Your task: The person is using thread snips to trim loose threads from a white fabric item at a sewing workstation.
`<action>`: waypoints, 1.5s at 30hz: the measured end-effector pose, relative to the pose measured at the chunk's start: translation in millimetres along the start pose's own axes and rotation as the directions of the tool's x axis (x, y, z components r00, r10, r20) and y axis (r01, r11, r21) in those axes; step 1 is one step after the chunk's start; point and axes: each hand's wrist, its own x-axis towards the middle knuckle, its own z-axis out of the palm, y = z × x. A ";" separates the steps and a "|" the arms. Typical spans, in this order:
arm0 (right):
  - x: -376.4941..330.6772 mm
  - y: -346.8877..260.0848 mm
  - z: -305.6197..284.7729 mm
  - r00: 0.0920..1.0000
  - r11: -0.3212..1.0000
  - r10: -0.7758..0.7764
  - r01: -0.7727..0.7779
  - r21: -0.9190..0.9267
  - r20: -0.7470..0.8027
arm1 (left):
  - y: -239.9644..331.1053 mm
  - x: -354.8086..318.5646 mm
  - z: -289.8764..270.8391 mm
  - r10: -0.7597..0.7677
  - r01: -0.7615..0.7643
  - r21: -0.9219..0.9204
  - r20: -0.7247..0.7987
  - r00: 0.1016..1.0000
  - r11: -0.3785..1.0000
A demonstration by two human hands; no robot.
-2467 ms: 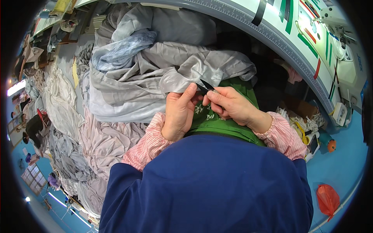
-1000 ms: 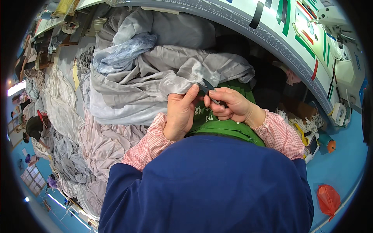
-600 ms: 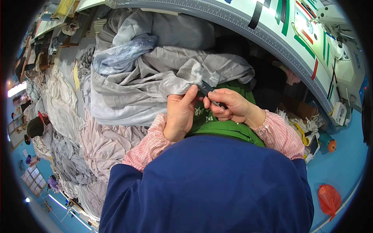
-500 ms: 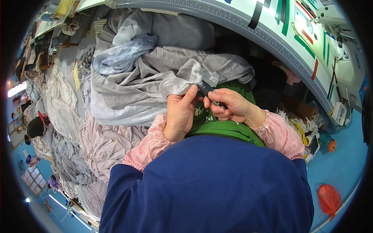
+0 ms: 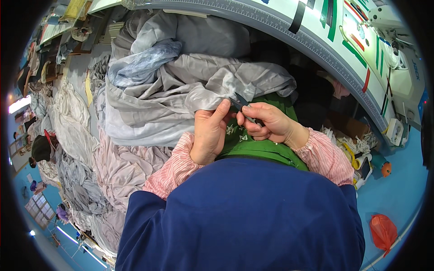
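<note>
A grey garment (image 5: 190, 92) lies bunched in front of me over a green apron (image 5: 257, 147). My left hand (image 5: 209, 133) pinches an edge of the grey fabric between thumb and fingers. My right hand (image 5: 266, 123) is closed around a small dark thread snipper (image 5: 241, 105), its tip against the pinched fabric edge. Both wrists wear pink striped sleeve covers, and my blue top fills the lower part of the view.
A heap of grey, white and pale pink garments (image 5: 90, 144) spreads to the left. A white sewing table with a ruler edge (image 5: 316, 45) curves across the top right. A red bag (image 5: 383, 231) lies on the blue floor at lower right.
Both hands stay together at the fabric edge. The right hand has shifted slightly with the snipper; the grey cloth has barely moved.
</note>
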 end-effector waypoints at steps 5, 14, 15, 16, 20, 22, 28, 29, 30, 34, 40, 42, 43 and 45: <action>0.7 0.0 0.5 1.000 1.000 -0.002 0.002 0.010 0.006 | 1.8 -1.3 2.7 -0.009 0.008 0.009 0.076 0.997 1.000; 4.9 5.1 -10.8 0.984 0.993 0.030 -0.049 0.105 0.174 | 2.4 -3.4 3.8 -0.040 0.034 0.039 0.150 0.988 0.999; 5.9 6.9 -14.2 0.964 0.992 -0.001 -0.032 0.118 0.265 | 1.7 -3.5 4.1 -0.053 0.047 0.039 0.155 0.987 0.998; 6.6 8.2 -16.9 0.935 0.991 -0.032 -0.016 0.133 0.353 | 1.4 -3.6 6.0 -0.053 0.047 0.037 0.157 0.986 0.998; 7.3 12.3 -21.4 0.905 0.981 -0.046 -0.039 0.190 0.424 | -2.6 -3.6 11.8 0.029 -0.025 -0.028 0.154 0.988 0.999; 6.5 12.3 -23.1 0.905 0.982 -0.092 0.014 0.187 0.416 | -3.5 -1.4 11.9 0.045 -0.040 -0.036 0.136 0.990 0.999; 5.9 6.0 -14.7 0.966 0.991 0.003 -0.037 0.129 0.258 | -10.7 -0.5 -0.3 0.109 -0.126 0.155 0.109 0.988 0.980; 4.8 6.8 -15.2 0.966 0.991 0.002 -0.036 0.129 0.257 | -10.3 -1.3 0.7 0.106 -0.125 0.145 0.134 0.985 0.982; 3.9 6.9 -15.8 0.946 0.987 -0.016 -0.036 0.155 0.324 | -9.3 -1.9 2.3 0.105 -0.127 0.135 0.157 0.982 0.983; 6.1 10.6 -20.1 0.832 0.977 -0.091 -0.032 0.211 0.548 | -11.7 -4.4 8.0 0.159 -0.174 0.082 0.169 0.973 0.981; 3.8 10.6 -18.7 0.744 0.969 -0.177 0.020 0.245 0.644 | -10.2 -5.8 16.2 0.171 -0.213 0.152 0.249 0.953 0.965; 1.2 9.8 -17.3 0.731 0.966 -0.207 0.047 0.254 0.650 | -11.1 -5.1 18.2 0.171 -0.212 0.133 0.267 0.948 0.968; -1.3 8.8 -15.1 0.724 0.964 -0.226 0.069 0.257 0.652 | -10.5 -5.1 20.3 0.174 -0.215 0.130 0.269 0.947 0.968; -6.2 8.7 -12.8 0.718 0.962 -0.243 0.093 0.256 0.652 | -8.1 -5.1 26.0 0.186 -0.223 0.132 0.246 0.951 0.966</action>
